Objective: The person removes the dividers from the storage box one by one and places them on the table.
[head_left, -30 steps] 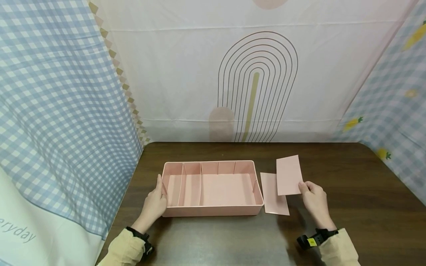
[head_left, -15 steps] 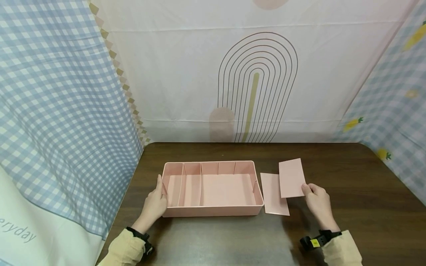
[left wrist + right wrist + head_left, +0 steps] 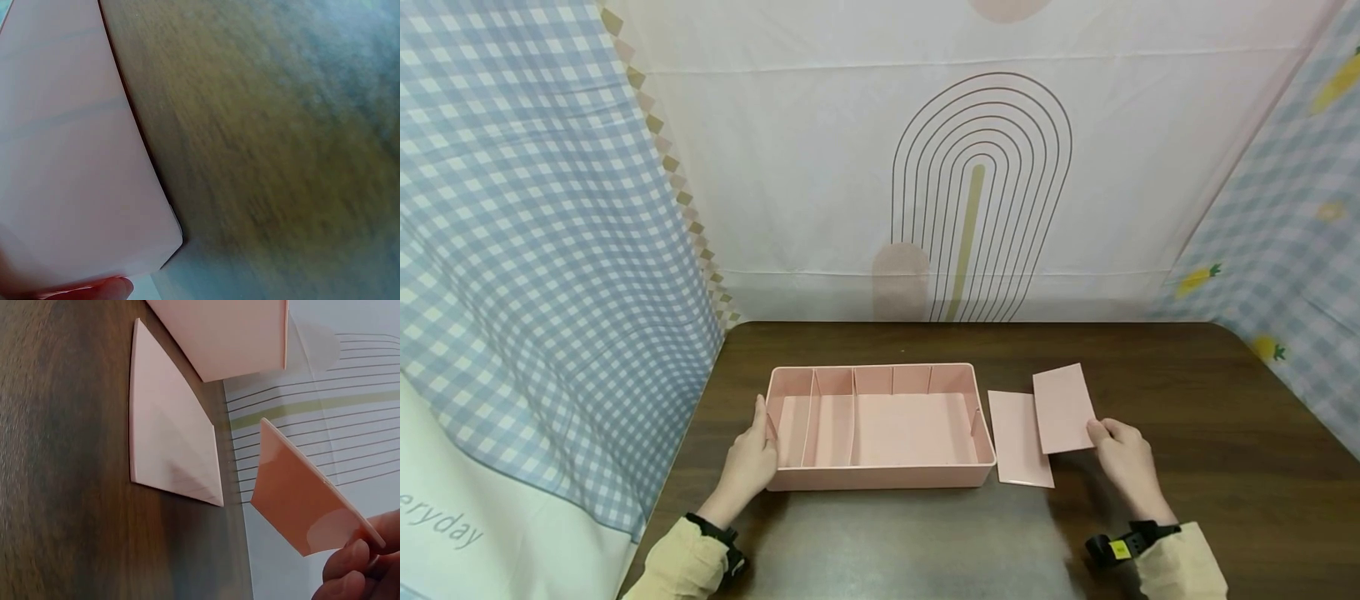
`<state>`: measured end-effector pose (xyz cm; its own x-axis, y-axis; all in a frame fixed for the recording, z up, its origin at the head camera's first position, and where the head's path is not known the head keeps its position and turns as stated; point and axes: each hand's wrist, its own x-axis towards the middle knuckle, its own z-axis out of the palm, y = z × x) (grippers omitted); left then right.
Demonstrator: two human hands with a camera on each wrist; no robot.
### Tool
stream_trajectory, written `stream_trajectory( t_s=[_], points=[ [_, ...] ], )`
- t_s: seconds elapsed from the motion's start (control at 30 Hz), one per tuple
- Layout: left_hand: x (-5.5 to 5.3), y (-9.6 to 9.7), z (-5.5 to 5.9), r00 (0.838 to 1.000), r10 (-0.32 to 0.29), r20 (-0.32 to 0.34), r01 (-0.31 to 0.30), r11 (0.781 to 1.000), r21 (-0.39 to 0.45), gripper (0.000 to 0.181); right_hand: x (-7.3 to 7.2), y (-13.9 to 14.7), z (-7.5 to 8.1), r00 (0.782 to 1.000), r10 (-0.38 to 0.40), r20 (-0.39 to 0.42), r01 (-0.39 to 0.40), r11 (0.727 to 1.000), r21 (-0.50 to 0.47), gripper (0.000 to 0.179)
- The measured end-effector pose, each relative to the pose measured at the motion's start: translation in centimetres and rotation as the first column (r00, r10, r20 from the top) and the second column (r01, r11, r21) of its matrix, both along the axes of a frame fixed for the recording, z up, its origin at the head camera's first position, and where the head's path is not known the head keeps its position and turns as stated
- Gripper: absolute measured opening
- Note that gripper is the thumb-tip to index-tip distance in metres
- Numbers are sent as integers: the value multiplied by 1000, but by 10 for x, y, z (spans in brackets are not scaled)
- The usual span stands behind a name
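A pink plastic drawer-organizer box (image 3: 880, 477) sits on the table, its inside split by two upright dividers toward the left. My left hand (image 3: 747, 458) rests against the box's left end with fingers straight along the wall; in the left wrist view a fingertip (image 3: 119, 288) touches that end. My right hand (image 3: 1125, 458) pinches the lower right corner of a loose pink divider panel (image 3: 1063, 408), raised above the table. A second pink panel (image 3: 1018, 437) lies flat just right of the box, partly covered by the held one in the head view.
The brown wooden table (image 3: 1225, 433) reaches back to a white printed cloth (image 3: 790, 183). Blue checked cloths hang at the left (image 3: 550, 208) and right (image 3: 1300, 250) sides.
My right hand has drifted right and slightly nearer to me with the pinched panel, showing more of the panel lying on the table. My left hand and the box have stayed put.
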<state>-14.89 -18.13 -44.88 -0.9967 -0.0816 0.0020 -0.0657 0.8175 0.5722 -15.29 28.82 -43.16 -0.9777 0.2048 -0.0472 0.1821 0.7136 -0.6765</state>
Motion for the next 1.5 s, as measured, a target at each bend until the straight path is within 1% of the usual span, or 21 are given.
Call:
stream_trajectory(
  t_s=[0.1, 0.27, 0.57, 0.83, 1.13, 1.37, 1.5],
  points=[
    [0, 0, 0, 1000, 2, -2, -2, 1000, 1, 61, 0, 3, -1, 1000, 4, 8, -4, 1000, -2, 43],
    [1, 0, 0, 1000, 2, -25, -2, 1000, -7, 60, 2, 6, -4, 1000, 7, 16, -6, 1000, -3, 43],
    [0, 0, 1, 1000, 1, 7, -1, 1000, 8, 61, 2, 11, -7, 1000, 14, 24, -14, 1000, -4, 45],
    [1, 0, 2, 1000, 2, -5, -2, 1000, 1, 60, 1, 12, -7, 999, 21, 37, -21, 1000, 13, 42],
    [2, 1, 2, 1000, 1, -21, -1, 1000, 5, 59, 1, 16, -7, 997, 31, 73, -31, 1000, -7, 40],
    [1, 1, 1, 1000, 4, -18, -4, 1000, 4, 59, 0, 20, -10, 995, 34, 96, -33, 999, -12, 40],
    [1, 1, 1, 1000, 6, -14, -6, 1000, 1, 59, 0, 23, -12, 994, 40, 99, -40, 999, 1, 39]
  ],
)
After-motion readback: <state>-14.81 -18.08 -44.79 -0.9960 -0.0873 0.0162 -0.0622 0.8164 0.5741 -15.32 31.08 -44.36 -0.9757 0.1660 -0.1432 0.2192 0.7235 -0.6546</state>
